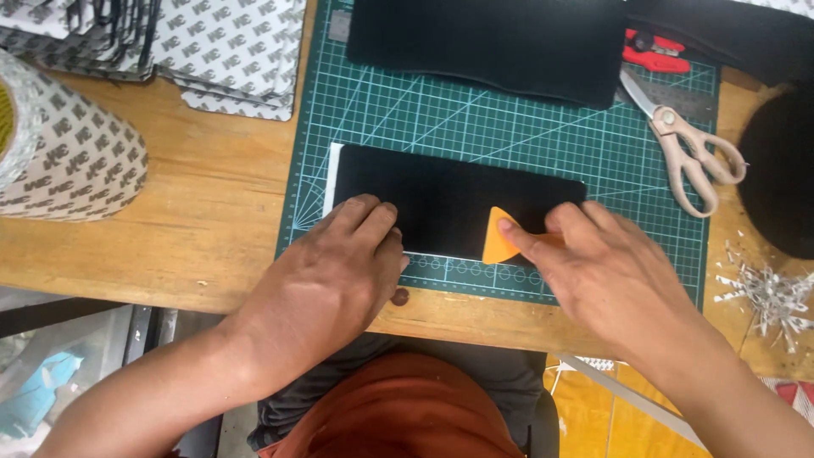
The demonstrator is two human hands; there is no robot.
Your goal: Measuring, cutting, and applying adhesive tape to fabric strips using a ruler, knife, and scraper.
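Flat black rectangular sheet [458, 199] lies on green gridded cutting mat [526, 127], near mat's front edge, white backing strip [332, 180] showing at its left end. Left hand [326, 276] pressed flat on sheet's left corner, grip empty, fingers spread. Right hand [606, 271] pinches small orange plastic scraper [498, 237] against sheet's front edge. Beige-handled scissors [687, 148] lie on mat's right edge; wooden surface [212, 187] beneath.

Scissors [691, 148] right; open mat [509, 127] centre.

Both forearms are bare, no sleeves, no rings on the left hand [326, 284] or right hand [615, 280]; below them, rust-orange cloth [407, 407] over dark grey fabric.
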